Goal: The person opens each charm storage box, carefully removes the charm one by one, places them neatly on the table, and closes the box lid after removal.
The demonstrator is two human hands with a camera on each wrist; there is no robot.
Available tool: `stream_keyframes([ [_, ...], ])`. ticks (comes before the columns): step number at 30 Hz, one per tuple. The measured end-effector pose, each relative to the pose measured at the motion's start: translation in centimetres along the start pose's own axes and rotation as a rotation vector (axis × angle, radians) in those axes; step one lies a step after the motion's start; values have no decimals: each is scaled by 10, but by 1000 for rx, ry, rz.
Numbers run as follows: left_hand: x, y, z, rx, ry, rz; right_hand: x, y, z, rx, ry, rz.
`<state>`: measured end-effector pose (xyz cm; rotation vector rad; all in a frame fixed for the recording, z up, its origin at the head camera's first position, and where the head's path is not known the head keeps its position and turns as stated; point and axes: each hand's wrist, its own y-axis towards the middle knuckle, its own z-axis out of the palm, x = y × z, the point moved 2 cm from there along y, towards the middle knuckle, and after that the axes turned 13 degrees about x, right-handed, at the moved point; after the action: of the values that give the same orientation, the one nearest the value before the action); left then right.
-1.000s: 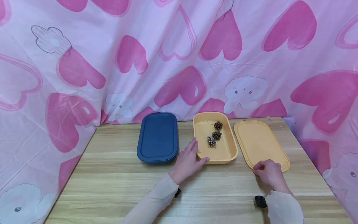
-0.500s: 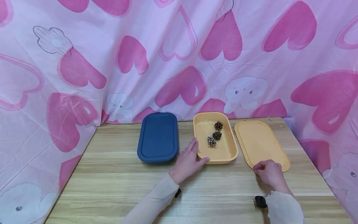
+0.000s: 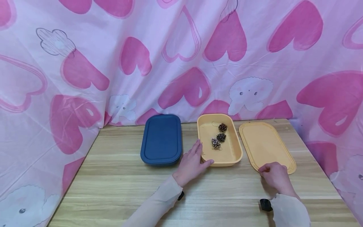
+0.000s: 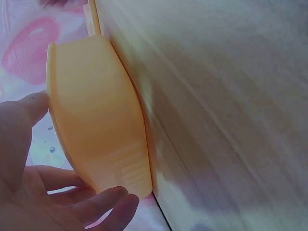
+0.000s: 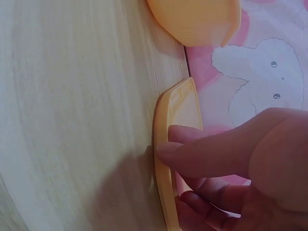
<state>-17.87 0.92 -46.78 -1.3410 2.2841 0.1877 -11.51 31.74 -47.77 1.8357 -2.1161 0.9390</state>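
Observation:
A yellow rectangular container (image 3: 236, 148) stands at the back of the table with three pine cones inside: one brown (image 3: 222, 127), one dark (image 3: 221, 137) and one white-tipped (image 3: 216, 143). My left hand (image 3: 190, 165) rests at its near left corner, thumb on the front rim and fingers spread along the left side. In the left wrist view the thumb (image 4: 36, 107) touches the container's rim. To the right lies the matching yellow lid (image 3: 265, 143), flat on the table. My right hand (image 3: 275, 176) pinches its near left corner; the right wrist view shows the thumb (image 5: 168, 151) against the lid's edge.
Left of the yellow container stands a dark blue container (image 3: 161, 138) with its lid on. Behind the wooden table (image 3: 119, 189) hangs a pink curtain (image 3: 181, 37) printed with hearts, which also runs along both sides.
Both hands, the container and the lid keep their places. The whole head view has shifted very slightly to the right.

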Motion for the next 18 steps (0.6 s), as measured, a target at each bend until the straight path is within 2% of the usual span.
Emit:
stream_keyframes([
  [11, -2, -1, 0, 2, -15, -13, 0, 0, -1, -23, -30, -24],
  [18, -3, -1, -2, -6, -65, -6, 10, -4, -3, -151, 0, -82],
])
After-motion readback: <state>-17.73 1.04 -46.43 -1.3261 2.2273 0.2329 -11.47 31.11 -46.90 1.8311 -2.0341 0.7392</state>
